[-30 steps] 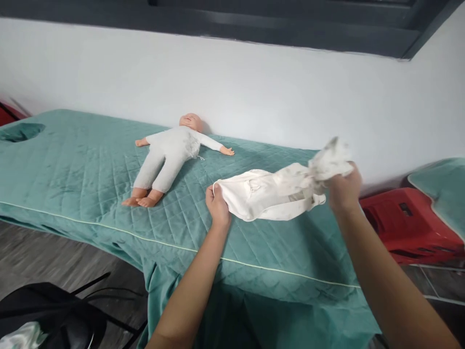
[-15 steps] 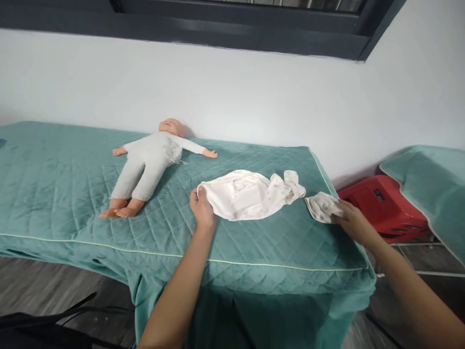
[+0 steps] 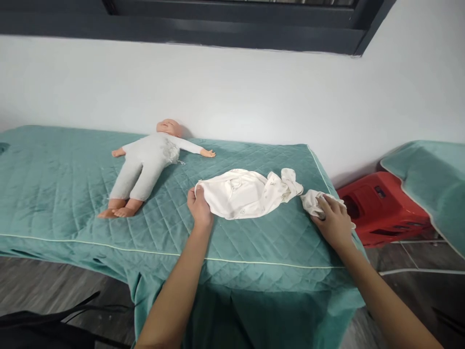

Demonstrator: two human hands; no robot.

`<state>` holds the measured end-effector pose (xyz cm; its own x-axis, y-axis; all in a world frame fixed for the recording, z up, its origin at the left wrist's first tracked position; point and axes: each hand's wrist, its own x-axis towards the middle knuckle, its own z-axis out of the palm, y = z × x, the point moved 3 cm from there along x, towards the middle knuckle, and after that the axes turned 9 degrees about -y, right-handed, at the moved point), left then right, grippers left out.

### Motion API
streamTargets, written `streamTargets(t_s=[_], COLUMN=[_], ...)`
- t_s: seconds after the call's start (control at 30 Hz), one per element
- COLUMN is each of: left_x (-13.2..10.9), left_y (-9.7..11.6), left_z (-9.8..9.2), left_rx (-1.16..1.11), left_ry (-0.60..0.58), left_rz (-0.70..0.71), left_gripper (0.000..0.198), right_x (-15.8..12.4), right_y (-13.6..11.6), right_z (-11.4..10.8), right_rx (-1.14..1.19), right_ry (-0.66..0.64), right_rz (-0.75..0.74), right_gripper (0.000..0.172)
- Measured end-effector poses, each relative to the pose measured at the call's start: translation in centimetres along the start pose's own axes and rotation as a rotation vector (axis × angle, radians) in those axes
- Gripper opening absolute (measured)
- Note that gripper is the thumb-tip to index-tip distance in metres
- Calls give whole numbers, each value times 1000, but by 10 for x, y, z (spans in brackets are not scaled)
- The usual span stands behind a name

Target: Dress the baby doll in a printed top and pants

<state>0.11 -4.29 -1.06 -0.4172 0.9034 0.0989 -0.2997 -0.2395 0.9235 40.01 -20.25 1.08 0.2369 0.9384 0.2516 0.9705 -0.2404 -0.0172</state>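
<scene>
A baby doll (image 3: 150,162) in a pale grey suit lies on its back on the teal quilted bed (image 3: 72,194), head toward the wall. To its right a white baby garment (image 3: 247,194) lies crumpled on the quilt. My left hand (image 3: 199,208) is closed on the garment's left edge, pinching the cloth. My right hand (image 3: 332,220) rests with fingers spread flat on a small white cloth (image 3: 313,199) near the bed's right edge, pressing it onto the cover.
A white wall runs behind the bed under a dark window frame. A red plastic stool (image 3: 381,206) stands on the floor to the right, beside another teal-covered bed (image 3: 432,179). Something black (image 3: 36,325) lies on the floor at lower left.
My right hand lowered the small cloth from the air onto the bed beside the garment and now lies flat on it. The left hand kept its grip on the garment.
</scene>
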Motion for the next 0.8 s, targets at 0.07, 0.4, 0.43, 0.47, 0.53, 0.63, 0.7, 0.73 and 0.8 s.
streamTargets(t_s=[0.07, 0.4, 0.43, 0.47, 0.53, 0.63, 0.7, 0.73, 0.8], left_x=[0, -5, -5, -6, -6, -7, -7, -7, -7], left_y=[0, 3, 4, 4, 5, 5, 5, 5, 6], left_z=[0, 0, 0, 0, 0, 0, -1, -1, -1], left_rx=[0, -6, -4, -3, -11, -28, -36, -42, -54], left_ry=[-2, -26, -23, -24, -30, -34, -31, -31, -33], left_rz=[-1, -18, -20, -22, -28, -41, -48, -50, -49], left_gripper=[44, 42, 42, 42, 43, 43, 43, 43, 43], right_x=[6, 19, 16, 14, 10, 6, 4, 4, 3], right_y=[1, 4, -3, -10, -18, -17, -12, -10, -7], right_z=[2, 0, 1, 2, 2, -1, -3, -4, -5], right_rx=[3, 270, 225, 174, 90, 56, 50, 44, 28], right_ry=[24, 171, 139, 111, 85, 98, 101, 96, 74], right_rz=[24, 20, 14, 10, 11, 21, 54, 73, 91], right_gripper=[47, 45, 46, 47, 50, 50, 50, 50, 52])
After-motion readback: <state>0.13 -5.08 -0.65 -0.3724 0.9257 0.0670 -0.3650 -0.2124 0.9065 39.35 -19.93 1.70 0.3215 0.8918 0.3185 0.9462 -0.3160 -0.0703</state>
